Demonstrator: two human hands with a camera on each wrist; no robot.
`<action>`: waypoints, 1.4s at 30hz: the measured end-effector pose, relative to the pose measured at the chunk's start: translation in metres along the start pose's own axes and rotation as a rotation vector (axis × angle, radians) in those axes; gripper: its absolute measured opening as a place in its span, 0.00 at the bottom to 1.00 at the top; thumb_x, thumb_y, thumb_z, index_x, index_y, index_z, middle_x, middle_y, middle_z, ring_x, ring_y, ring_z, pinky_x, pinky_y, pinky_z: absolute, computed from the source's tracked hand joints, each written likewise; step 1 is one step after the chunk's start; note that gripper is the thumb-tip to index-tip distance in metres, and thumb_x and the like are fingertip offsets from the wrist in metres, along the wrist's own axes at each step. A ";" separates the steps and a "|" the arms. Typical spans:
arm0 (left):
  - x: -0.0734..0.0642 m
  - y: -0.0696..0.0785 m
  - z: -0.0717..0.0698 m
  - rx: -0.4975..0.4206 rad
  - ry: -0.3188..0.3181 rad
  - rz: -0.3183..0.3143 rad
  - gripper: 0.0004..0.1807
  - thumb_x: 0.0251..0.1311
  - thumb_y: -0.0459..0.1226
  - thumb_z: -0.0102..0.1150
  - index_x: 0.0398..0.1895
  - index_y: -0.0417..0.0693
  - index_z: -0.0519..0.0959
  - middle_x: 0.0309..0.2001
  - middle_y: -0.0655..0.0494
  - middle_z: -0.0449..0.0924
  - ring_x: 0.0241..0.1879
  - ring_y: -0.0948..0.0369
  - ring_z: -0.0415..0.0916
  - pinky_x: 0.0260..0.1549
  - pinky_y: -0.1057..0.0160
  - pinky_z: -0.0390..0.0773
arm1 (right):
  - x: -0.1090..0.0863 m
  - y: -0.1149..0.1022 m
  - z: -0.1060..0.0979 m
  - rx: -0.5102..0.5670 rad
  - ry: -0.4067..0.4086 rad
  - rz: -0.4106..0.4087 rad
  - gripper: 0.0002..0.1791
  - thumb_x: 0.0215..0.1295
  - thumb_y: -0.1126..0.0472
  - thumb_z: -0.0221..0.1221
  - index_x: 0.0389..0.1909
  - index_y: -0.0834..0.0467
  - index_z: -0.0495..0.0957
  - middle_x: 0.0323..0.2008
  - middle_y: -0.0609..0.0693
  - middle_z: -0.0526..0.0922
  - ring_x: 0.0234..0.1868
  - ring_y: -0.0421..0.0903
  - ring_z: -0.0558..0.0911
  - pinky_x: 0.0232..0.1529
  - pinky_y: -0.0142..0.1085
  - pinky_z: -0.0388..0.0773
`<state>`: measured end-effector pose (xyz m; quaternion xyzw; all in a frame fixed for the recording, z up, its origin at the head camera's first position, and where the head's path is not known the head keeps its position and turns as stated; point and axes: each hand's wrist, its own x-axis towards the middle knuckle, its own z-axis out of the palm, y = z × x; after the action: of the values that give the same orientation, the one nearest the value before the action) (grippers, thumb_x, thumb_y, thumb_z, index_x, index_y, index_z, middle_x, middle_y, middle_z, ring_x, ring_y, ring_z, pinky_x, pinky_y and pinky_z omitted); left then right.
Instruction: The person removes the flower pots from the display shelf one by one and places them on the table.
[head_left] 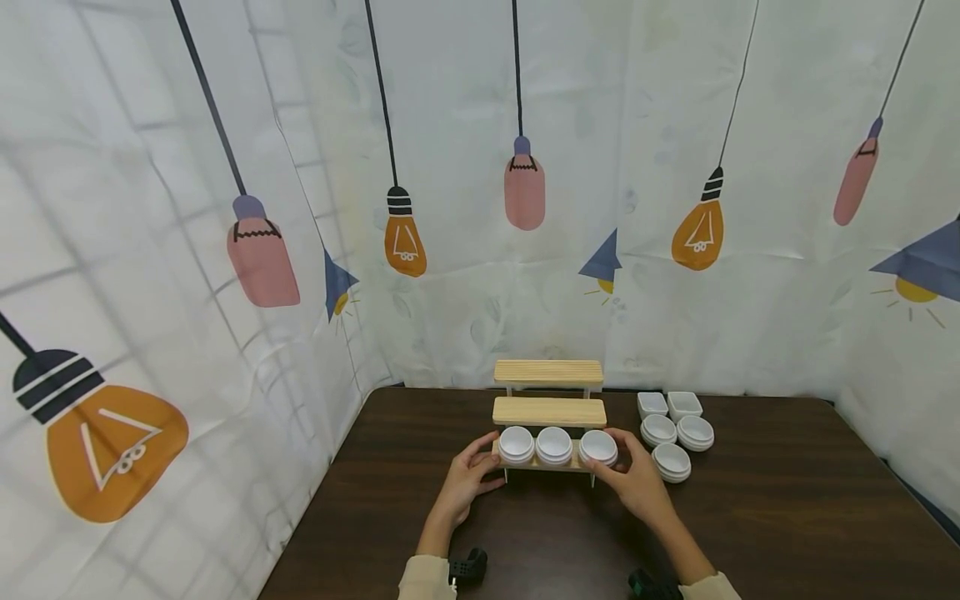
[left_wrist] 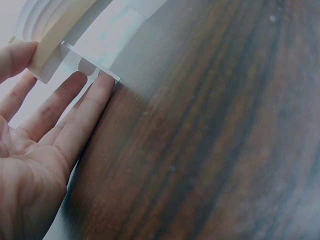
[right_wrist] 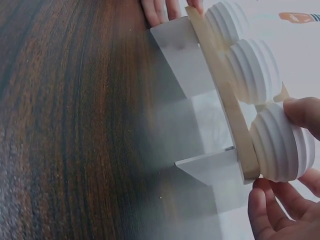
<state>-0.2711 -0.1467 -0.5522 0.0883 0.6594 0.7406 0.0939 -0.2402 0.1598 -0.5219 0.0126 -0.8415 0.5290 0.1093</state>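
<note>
A three-step wooden shelf stand (head_left: pixel 550 412) on clear legs stands at the table's back middle. Three small white ribbed round dishes sit in a row on its lowest board: a left dish (head_left: pixel 517 446), a middle dish (head_left: pixel 553 447) and a right dish (head_left: pixel 598 448). My left hand (head_left: pixel 460 492) holds the left end of that board (left_wrist: pixel 50 55), its thumb at the board and fingertips against the clear leg (left_wrist: pixel 95 64). The right hand (head_left: pixel 640 483) grips the right dish (right_wrist: pixel 277 142), thumb on its upper part and fingers near its base at the board end.
To the right of the stand, several more white dishes are grouped: round dishes (head_left: pixel 671 462) in front and square dishes (head_left: pixel 684 405) behind. The dark wooden table (head_left: pixel 780 500) meets a light curtain (head_left: pixel 480 317) with printed lamps at its back edge.
</note>
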 end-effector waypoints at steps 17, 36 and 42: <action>0.002 -0.003 -0.001 -0.002 -0.003 0.002 0.29 0.74 0.38 0.58 0.75 0.46 0.67 0.52 0.50 0.83 0.54 0.57 0.82 0.54 0.45 0.85 | -0.005 -0.001 -0.007 0.017 0.001 -0.013 0.34 0.56 0.57 0.76 0.62 0.59 0.75 0.50 0.56 0.84 0.44 0.37 0.78 0.41 0.26 0.78; 0.001 -0.003 0.001 -0.001 -0.003 0.007 0.29 0.74 0.38 0.58 0.75 0.44 0.67 0.53 0.47 0.83 0.54 0.57 0.81 0.53 0.46 0.85 | -0.007 -0.003 -0.012 0.001 -0.012 0.026 0.34 0.56 0.54 0.76 0.62 0.58 0.75 0.50 0.56 0.83 0.45 0.41 0.78 0.42 0.26 0.78; 0.002 -0.004 0.000 0.001 0.002 0.007 0.29 0.74 0.39 0.58 0.76 0.45 0.66 0.53 0.48 0.83 0.54 0.57 0.82 0.53 0.46 0.85 | -0.007 -0.003 -0.014 0.011 0.002 0.015 0.35 0.55 0.54 0.77 0.62 0.59 0.75 0.49 0.56 0.84 0.43 0.40 0.79 0.40 0.25 0.78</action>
<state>-0.2728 -0.1463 -0.5560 0.0897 0.6595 0.7408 0.0906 -0.2307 0.1703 -0.5143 0.0065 -0.8386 0.5343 0.1059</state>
